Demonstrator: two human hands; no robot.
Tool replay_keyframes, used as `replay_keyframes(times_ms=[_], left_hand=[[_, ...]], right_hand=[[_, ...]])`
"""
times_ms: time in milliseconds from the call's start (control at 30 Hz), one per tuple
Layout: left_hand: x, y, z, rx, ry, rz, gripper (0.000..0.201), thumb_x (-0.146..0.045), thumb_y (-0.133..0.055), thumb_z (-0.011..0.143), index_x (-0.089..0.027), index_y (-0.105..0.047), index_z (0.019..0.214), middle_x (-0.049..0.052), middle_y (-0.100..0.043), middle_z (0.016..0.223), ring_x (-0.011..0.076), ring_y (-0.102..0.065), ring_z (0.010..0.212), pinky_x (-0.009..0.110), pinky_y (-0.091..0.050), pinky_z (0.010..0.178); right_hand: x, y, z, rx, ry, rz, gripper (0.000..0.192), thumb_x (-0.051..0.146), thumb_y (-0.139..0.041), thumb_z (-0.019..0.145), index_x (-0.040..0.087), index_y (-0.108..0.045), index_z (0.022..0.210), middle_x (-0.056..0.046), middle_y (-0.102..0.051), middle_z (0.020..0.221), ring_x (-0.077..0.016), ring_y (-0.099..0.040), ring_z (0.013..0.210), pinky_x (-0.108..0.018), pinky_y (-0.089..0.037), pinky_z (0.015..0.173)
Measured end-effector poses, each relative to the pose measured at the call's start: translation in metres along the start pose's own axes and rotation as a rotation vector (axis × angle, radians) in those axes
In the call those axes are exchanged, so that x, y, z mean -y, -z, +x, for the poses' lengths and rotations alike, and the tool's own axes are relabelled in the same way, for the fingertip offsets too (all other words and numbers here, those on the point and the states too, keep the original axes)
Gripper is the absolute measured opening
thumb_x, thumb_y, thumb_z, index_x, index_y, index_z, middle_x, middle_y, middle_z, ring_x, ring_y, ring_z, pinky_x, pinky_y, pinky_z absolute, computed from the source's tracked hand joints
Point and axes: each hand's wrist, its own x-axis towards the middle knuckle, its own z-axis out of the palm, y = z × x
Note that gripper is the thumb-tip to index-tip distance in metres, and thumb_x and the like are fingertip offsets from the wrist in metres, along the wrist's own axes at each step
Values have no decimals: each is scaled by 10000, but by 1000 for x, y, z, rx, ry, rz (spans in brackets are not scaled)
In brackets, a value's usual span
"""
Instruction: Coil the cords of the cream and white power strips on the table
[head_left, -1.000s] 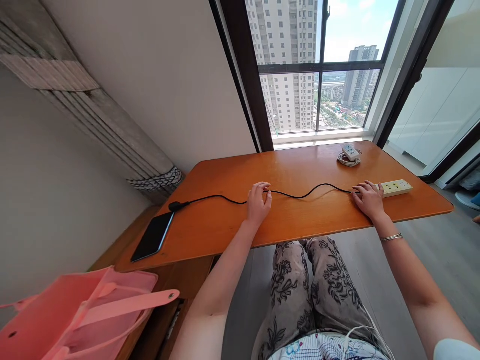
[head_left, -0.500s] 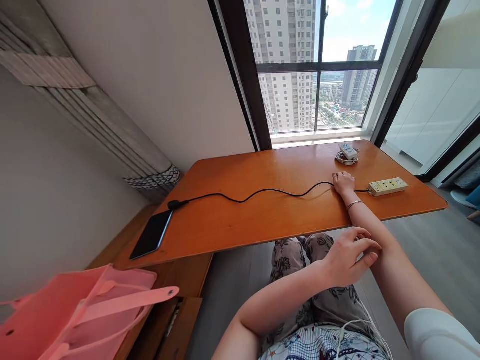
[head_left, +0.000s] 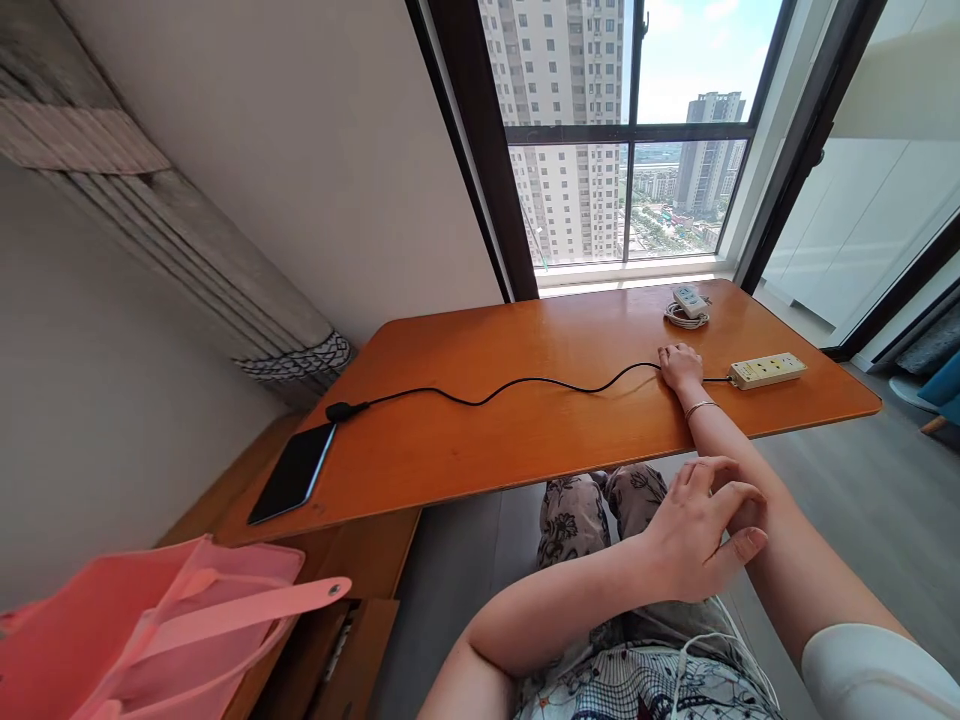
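Resting on the orange wooden table, my right hand lies knuckles up with the fingers curled down over the black cable, just short of where that cable meets the cream power strip; whether the fingers actually pinch the cable I cannot tell, since the back of the hand hides them. A thin bracelet circles that wrist, which crosses the table's near edge. My left hand is off the table, below its near edge and above my patterned trousers, with the fingers loosely bent and the fingertips touching my right forearm; it holds nothing. From my right hand the cable runs in a loose wave across the table toward its left end, where it finishes in a black plug lying on the wood. Just past that plug, at the table's left corner, a dark phone lies flat with its screen up. Toward the far edge of the table, beyond my right hand and near the window, sits a small white adapter on top of a coiled white cord. Below the table's left end, closest to me, a pink bag stands open with its strap lying across the top.
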Motion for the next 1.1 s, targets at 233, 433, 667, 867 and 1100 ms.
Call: replay_keyframes(times_ms=[233, 433, 667, 867, 1100], left_hand=[[-6, 6, -6, 78, 33, -186, 724, -714, -243, 945, -165, -637, 1206, 187, -542, 1289, 283, -493, 1288, 454, -390, 1121], [-9, 6, -4, 85, 7, -54, 777, -760, -238, 916, -189, -592, 1307, 193, -476, 1435, 323, -429, 1366, 522, -305, 1169], [-8, 8, -6, 120, 6, -118, 771, -758, -238, 920, -173, -634, 1229, 190, -534, 1366, 290, -488, 1320, 470, -357, 1140], [-9, 10, -6, 137, -53, -94, 756, -740, -224, 933, -184, -630, 1245, 181, -540, 1392, 289, -468, 1346, 474, -321, 1165], [-2, 8, -3, 126, 6, -128, 776, -761, -218, 922, -190, -661, 1205, 180, -543, 1411, 286, -488, 1344, 457, -334, 1146]], right_hand=[[-2, -2, 2, 3, 5, 14, 535, 412, -249, 1046, 163, -697, 1199, -169, -626, 1299, -298, -551, 1190, -418, -416, 964], [-3, -2, 2, 7, 6, 14, 534, 412, -249, 1043, 161, -687, 1217, -171, -618, 1313, -296, -543, 1200, -416, -411, 974], [-1, 0, 0, 7, 5, 12, 517, 407, -270, 1042, 158, -695, 1200, -171, -627, 1307, -298, -550, 1200, -408, -412, 978], [-3, -1, 1, 3, 15, 24, 506, 406, -289, 1034, 152, -685, 1218, -179, -619, 1309, -302, -546, 1196, -423, -416, 975], [-3, -3, 0, 0, 11, 39, 501, 412, -298, 1032, 162, -696, 1203, -177, -625, 1296, -301, -543, 1195, -420, -410, 984]])
